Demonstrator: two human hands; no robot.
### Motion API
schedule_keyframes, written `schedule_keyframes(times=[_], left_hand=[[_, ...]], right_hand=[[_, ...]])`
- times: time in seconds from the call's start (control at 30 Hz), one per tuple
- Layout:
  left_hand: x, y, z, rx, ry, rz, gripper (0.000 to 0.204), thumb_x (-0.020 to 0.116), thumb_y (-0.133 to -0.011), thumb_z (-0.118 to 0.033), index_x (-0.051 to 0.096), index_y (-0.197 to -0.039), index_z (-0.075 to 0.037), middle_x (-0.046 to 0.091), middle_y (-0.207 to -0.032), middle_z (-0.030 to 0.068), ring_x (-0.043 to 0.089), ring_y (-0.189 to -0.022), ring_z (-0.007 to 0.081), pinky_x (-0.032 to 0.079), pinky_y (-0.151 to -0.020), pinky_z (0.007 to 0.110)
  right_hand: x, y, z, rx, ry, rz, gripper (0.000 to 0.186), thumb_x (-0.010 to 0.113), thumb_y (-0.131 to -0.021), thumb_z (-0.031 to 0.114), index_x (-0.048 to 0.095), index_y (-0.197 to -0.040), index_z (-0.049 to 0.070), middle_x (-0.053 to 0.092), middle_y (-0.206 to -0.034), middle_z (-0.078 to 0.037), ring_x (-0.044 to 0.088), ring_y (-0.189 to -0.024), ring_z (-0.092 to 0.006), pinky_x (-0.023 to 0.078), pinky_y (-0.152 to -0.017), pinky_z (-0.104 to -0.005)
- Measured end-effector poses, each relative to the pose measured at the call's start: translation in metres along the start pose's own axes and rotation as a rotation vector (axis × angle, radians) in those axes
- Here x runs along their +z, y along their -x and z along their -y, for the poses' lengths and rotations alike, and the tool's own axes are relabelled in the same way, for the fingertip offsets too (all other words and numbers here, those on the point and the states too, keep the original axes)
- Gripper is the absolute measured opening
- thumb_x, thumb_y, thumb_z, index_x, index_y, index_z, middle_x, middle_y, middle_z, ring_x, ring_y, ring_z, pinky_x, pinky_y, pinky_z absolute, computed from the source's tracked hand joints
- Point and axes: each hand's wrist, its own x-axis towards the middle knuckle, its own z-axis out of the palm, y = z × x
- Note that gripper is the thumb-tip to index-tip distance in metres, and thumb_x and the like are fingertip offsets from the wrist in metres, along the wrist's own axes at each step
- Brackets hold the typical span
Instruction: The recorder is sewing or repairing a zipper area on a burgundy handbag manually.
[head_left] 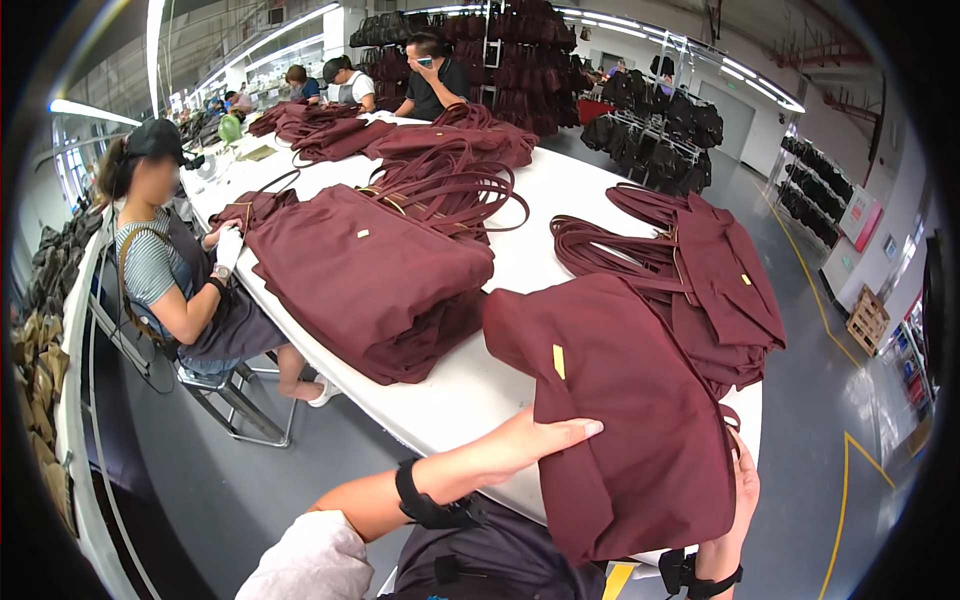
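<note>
A maroon fabric bag with a small yellow tag near its upper left is held up at the near end of the table. My left hand grips its left side, thumb flat on the front and the other fingers hidden behind the cloth. On the bag's right edge my right hand is closed, fingers partly covered by the fabric, close to a thin strap. Just beyond lies a pile of matching bags with looped handles. To the left rests a larger stack of maroon bags.
The long white table carries further maroon bag piles at its far part. A seated co-worker in a cap and white gloves handles a maroon piece at the left edge. Other people sit farther back. Racks of dark bags stand beyond the table.
</note>
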Motion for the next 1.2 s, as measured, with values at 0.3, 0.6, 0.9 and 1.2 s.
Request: schedule_keyframes(times=[0.3,0.6,0.9,1.2], left_hand=[[-0.040,-0.010,-0.130,0.675,-0.381,-0.324,0.045,0.067,-0.088,-0.023,0.053,-0.122,0.003,0.062,-0.113,0.0083,0.060,-0.101,0.0165,0.049,-0.089,0.033],[-0.208,0.028,-0.156,0.415,0.105,-0.741,0.065,0.073,-0.083,-0.035,0.044,-0.135,-0.008,0.055,-0.127,0.0061,0.052,-0.117,0.0236,0.040,-0.096,0.051],[-0.185,0.042,-0.160,0.891,-0.217,-0.898,0.040,0.064,-0.089,-0.011,0.050,-0.125,-0.004,0.057,-0.120,0.0066,0.058,-0.106,0.0183,0.046,-0.092,0.032],[-0.165,0.140,-0.171,0.722,-0.103,-0.935,0.048,0.061,-0.091,-0.034,0.051,-0.128,-0.005,0.058,-0.121,0.0098,0.056,-0.110,0.0198,0.046,-0.096,0.034]], right_hand=[[0.055,-0.026,0.015,-0.147,0.034,0.436,0.061,0.050,-0.095,0.016,0.022,-0.147,0.000,0.047,-0.138,-0.019,0.057,-0.115,-0.0221,0.041,-0.101,-0.0344],[0.037,-0.036,-0.015,0.002,0.359,0.645,0.056,0.060,-0.088,0.001,0.038,-0.139,0.002,0.054,-0.130,-0.017,0.061,-0.107,-0.0199,0.047,-0.089,-0.0294],[-0.018,-0.064,-0.047,0.207,0.624,0.626,0.039,0.064,-0.088,0.008,0.052,-0.125,-0.001,0.064,-0.113,-0.012,0.061,-0.094,-0.0137,0.048,-0.083,-0.0255],[0.099,-0.067,-0.074,0.158,0.522,1.122,0.042,0.058,-0.095,0.027,0.053,-0.125,-0.001,0.062,-0.117,-0.013,0.061,-0.104,-0.0217,0.049,-0.089,-0.0327]])
